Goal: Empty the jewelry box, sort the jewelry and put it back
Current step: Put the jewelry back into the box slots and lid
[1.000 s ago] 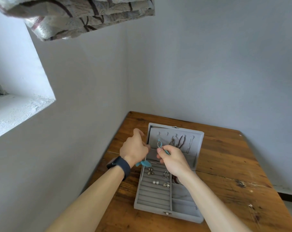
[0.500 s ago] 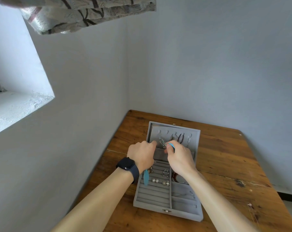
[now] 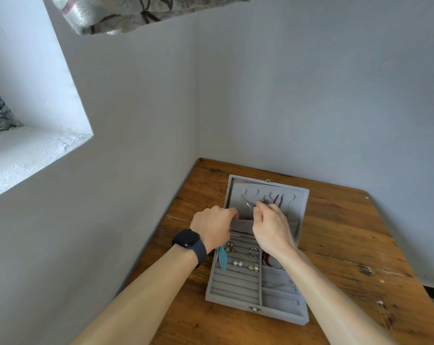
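An open grey jewelry box (image 3: 232, 298) lies on the wooden table (image 3: 348, 245), its lid (image 3: 301, 202) tilted back. My left hand (image 3: 212, 226), a dark watch on its wrist, is curled at the lid's left edge, and a turquoise feather pendant (image 3: 222, 260) dangles from under it. My right hand (image 3: 270, 227) pinches a silver chain (image 3: 247, 204) that runs up to a lid hook. Other necklaces (image 3: 277, 198) hang in the lid. Several earrings (image 3: 253, 267) and a pearl pair (image 3: 237, 263) sit in the slotted rows. A red bracelet (image 3: 267, 260) is partly hidden by my right wrist.
The table stands in a corner, with grey walls close behind and to the left. A thin chain (image 3: 283, 285) lies in a right-hand compartment. A window ledge (image 3: 31, 150) is at the left, and patterned fabric (image 3: 146, 13) hangs overhead. Bare wood lies right of the box.
Both hands moved away from me, up to the lid. The feather, held level between them before, now hangs down under my left hand. My right hand has taken the chain to the hooks.
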Demonstrator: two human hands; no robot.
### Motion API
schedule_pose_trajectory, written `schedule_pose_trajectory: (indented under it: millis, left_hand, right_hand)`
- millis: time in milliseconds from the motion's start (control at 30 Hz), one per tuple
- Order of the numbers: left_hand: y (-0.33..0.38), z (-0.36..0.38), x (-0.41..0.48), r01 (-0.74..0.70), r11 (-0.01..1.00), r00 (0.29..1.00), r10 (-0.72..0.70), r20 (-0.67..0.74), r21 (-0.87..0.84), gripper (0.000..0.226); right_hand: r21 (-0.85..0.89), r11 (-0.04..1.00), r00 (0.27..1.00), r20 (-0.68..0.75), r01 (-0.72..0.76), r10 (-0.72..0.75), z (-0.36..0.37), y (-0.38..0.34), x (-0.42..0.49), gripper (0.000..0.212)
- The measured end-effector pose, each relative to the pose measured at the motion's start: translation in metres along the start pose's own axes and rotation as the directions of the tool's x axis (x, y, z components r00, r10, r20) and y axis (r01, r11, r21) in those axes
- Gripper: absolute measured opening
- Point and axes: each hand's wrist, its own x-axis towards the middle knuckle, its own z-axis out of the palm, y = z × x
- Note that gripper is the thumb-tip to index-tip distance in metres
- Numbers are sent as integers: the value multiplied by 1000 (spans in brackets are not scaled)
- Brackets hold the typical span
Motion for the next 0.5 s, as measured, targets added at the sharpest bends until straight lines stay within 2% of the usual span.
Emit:
schedule_pose_trajectory:
  millis: [133, 233, 300, 400, 500]
  left_hand:
    - [-1, 2, -1, -1, 1000, 1000, 0, -6, -19, 34]
    - [-3, 3, -1, -5, 999, 1000, 5, -3, -40, 35]
    - [-4, 3, -1, -8, 999, 1000, 8, -4, -51, 35]
    - [-4, 3, -1, -3, 998, 1000, 3, 1, -58, 36]
    - [-3, 2, -1, -1, 999, 1000, 1, 10, -54, 36]
  right_hand:
    - [-64, 995, 988, -131, 75, -83, 1, 0, -2, 33]
    - [-146, 985, 969, -212, 96, -125, 1, 2, -2, 15]
    - [-199, 973, 963, -217, 119, -163, 0, 3, 0, 9]
    - [-281, 954, 967, -195, 104, -163, 1, 3, 3, 13]
    - [-227, 962, 978, -112, 149, -178, 5, 3, 3, 20]
